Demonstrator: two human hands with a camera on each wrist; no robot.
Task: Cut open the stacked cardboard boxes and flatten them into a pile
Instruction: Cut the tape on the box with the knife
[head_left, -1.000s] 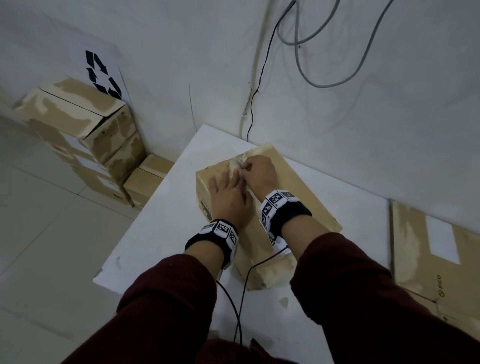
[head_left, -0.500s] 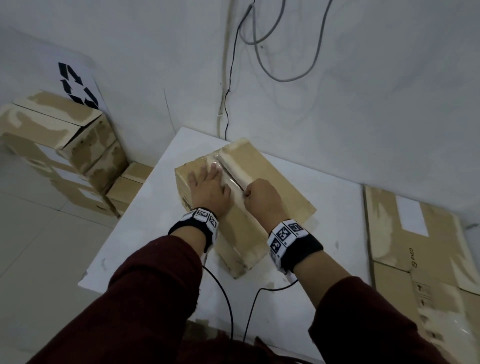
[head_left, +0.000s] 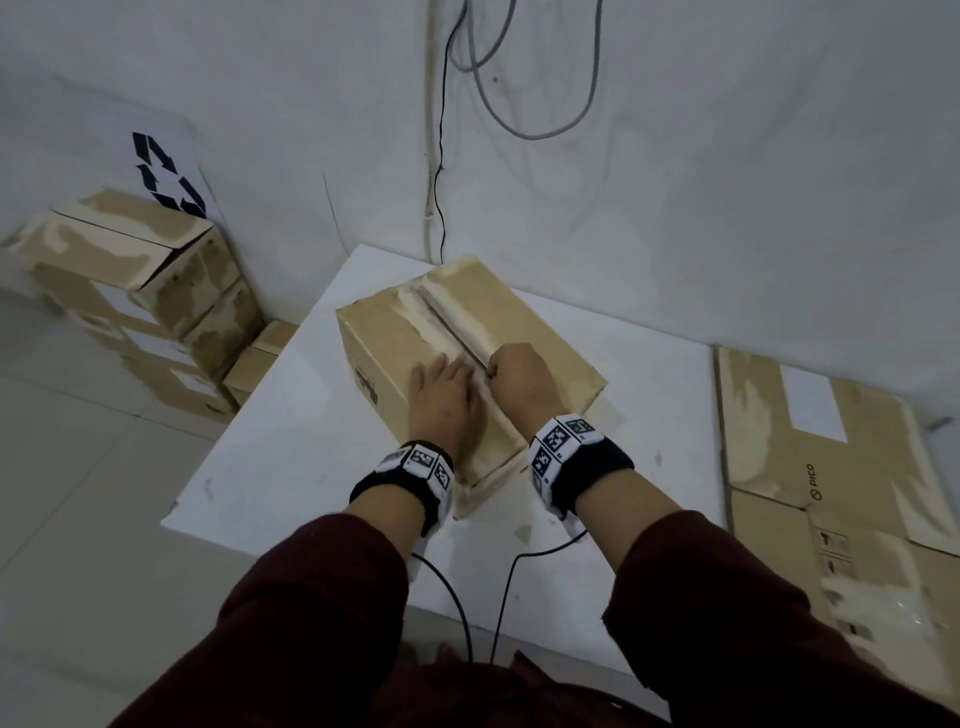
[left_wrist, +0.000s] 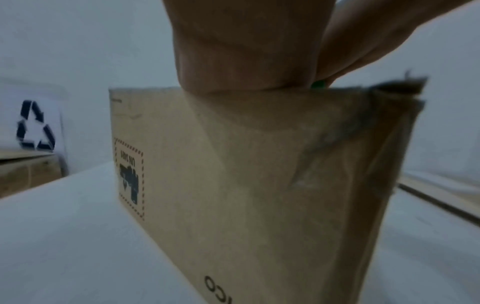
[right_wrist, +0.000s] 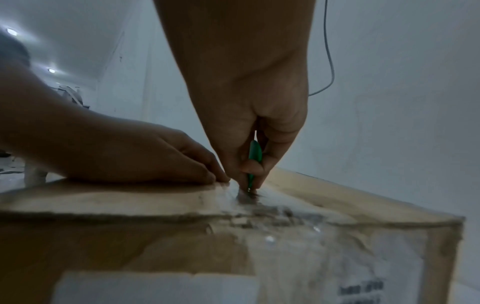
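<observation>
While the dark red sleeves (head_left: 311, 597) fill the bottom of the head view, both hands sit on top of the cardboard box (head_left: 379, 338), which stands on the white counter (head_left: 291, 457) directly ahead of the person. The left hand (head_left: 441, 395) lies flat with fingers straight, pressing the left top flap just beside the centre seam (head_left: 447, 319). The right hand (head_left: 522, 376) is curled into a fist round a small green cutter (right_wrist: 254, 156), whose tip touches the taped seam in the right wrist view.

That seam runs away from the person, from the box's near end toward the far end by the wall, and it is the long line the cut must follow. The cutter sits in the nearer half of the seam. Beyond it the seam shows as a dark gap; the stretch from the cutter to the near edge looks covered with wrinkled tape, so the stroke most likely has to come toward the body. The right hand is on the seam itself; the left only steadies.

Farther off, flattened cardboard (head_left: 831, 467) lies to the right, and unopened stacked boxes (head_left: 130, 280) stand on the floor to the left, under a recycling sign (head_left: 166, 176).
</observation>
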